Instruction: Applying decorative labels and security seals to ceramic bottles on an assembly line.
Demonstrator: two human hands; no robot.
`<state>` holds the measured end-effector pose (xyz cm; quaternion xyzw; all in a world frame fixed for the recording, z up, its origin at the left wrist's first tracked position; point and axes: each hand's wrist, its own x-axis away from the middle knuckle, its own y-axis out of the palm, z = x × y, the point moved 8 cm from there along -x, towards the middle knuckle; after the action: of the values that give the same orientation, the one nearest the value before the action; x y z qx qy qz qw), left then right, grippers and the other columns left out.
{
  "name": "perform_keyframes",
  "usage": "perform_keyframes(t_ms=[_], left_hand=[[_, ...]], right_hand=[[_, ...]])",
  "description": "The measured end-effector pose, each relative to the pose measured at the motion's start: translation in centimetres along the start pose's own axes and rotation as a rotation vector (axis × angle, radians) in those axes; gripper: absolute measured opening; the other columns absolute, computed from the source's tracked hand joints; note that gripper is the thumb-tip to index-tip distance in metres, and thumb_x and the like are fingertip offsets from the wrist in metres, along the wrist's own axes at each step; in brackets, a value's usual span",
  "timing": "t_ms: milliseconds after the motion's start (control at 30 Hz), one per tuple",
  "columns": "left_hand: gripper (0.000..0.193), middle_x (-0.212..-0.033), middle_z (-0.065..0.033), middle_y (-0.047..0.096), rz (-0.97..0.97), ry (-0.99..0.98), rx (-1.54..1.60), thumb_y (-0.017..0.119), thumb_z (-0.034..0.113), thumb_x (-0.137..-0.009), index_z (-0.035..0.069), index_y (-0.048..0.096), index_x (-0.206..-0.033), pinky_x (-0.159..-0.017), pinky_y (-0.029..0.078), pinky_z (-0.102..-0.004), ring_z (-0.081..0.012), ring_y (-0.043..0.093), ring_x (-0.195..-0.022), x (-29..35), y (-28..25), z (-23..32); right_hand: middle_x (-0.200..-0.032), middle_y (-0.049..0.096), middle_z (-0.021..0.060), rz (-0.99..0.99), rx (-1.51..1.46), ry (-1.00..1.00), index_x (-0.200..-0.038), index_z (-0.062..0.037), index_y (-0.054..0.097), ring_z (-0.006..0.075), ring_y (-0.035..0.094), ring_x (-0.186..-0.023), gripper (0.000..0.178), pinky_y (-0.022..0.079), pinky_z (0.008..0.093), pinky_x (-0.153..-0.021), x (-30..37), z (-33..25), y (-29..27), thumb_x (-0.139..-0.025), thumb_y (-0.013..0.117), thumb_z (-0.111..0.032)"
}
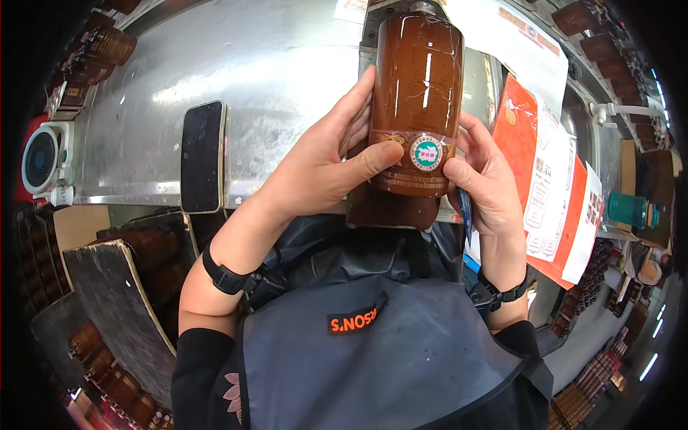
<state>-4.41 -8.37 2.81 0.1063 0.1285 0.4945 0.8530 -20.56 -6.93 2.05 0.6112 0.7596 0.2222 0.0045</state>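
A large brown glazed bottle (421,79) lies in front of me, its neck pointing away. Around its lower part runs a patterned brown band, and a round green and white label (427,153) sits on it. My left hand (333,154) grips the bottle's left side, thumb pressed on the band beside the label. On the other side, my right hand (484,168) holds it with thumb and fingers near its base. A slim, dark blue pointed tool (465,215) sticks out below my right hand; its kind cannot be made out. Beneath the bottle is a dark brown support (393,209).
A black-screened phone (203,156) lies on the metal table (287,64) to the left. Orange and white printed sheets (534,179) are on the right. A small fan (44,159) stands far left. Brown bottles (118,383) fill lower-left shelves, next to a dark worn board (118,294).
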Motion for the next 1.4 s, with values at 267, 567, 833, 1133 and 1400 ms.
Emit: perform_keyframes(t_ms=[267, 567, 833, 1133, 1400], left_hand=[[0.083, -0.153, -0.0218, 0.023, -0.014, 0.024, 0.0, 0.061, 0.008, -0.093, -0.006, 0.001, -0.15, -0.114, 0.027, -0.0357, -0.0255, 0.029, -0.14, 0.1, 0.0, 0.0], [0.085, -0.151, -0.0194, 0.028, 0.005, -0.072, -0.036, 0.064, 0.008, -0.091, -0.004, 0.004, -0.15, -0.113, 0.029, -0.0348, -0.0249, 0.033, -0.138, -0.2, 0.5, 0.6], [0.083, -0.136, -0.0145, 0.047, 0.084, -0.13, -0.192, 0.069, 0.004, -0.085, -0.001, 0.016, -0.149, -0.104, 0.042, -0.0341, -0.0203, 0.048, -0.125, -0.9, 1.8, 1.2], [0.082, -0.135, -0.0133, 0.048, 0.089, -0.137, -0.182, 0.069, 0.002, -0.084, 0.0, 0.019, -0.148, -0.103, 0.043, -0.0344, -0.0201, 0.049, -0.124, -0.9, 2.0, 1.4], [0.08, -0.136, -0.0139, 0.047, 0.117, -0.151, -0.172, 0.07, 0.015, -0.088, -0.002, 0.02, -0.148, -0.107, 0.037, -0.0351, -0.0199, 0.047, -0.126, -0.9, 1.7, 1.2]], right_hand=[[-0.127, 0.053, 0.0163, -0.022, -0.008, 0.002, -0.142, 0.0022, 0.034, 0.0182, 0.064, -0.102, 0.076, 0.049, 0.0284, -0.088, 0.0, 0.2, 0.0, -0.079, 0.076, -0.007], [-0.118, 0.059, 0.0098, -0.021, 0.012, 0.06, -0.138, -0.0003, 0.042, 0.0127, 0.06, -0.102, 0.062, 0.049, 0.0255, -0.084, -0.2, 0.2, -1.2, -0.084, 0.072, -0.012], [-0.118, 0.059, 0.013, -0.033, -0.008, 0.022, -0.134, 0.0025, 0.045, 0.0162, 0.062, -0.103, 0.061, 0.048, 0.0271, -0.089, -0.5, 0.3, -0.8, -0.082, 0.074, -0.01], [-0.118, 0.059, 0.0131, -0.059, -0.029, 0.021, -0.133, 0.0021, 0.046, 0.0163, 0.061, -0.104, 0.062, 0.048, 0.0273, -0.089, -0.6, 0.4, -0.9, -0.081, 0.076, -0.011], [-0.115, 0.059, 0.0114, -0.05, -0.026, 0.023, -0.132, 0.0009, 0.049, 0.015, 0.056, -0.106, 0.057, 0.044, 0.0277, -0.092, -0.7, 0.6, -0.9, -0.083, 0.074, -0.016]])
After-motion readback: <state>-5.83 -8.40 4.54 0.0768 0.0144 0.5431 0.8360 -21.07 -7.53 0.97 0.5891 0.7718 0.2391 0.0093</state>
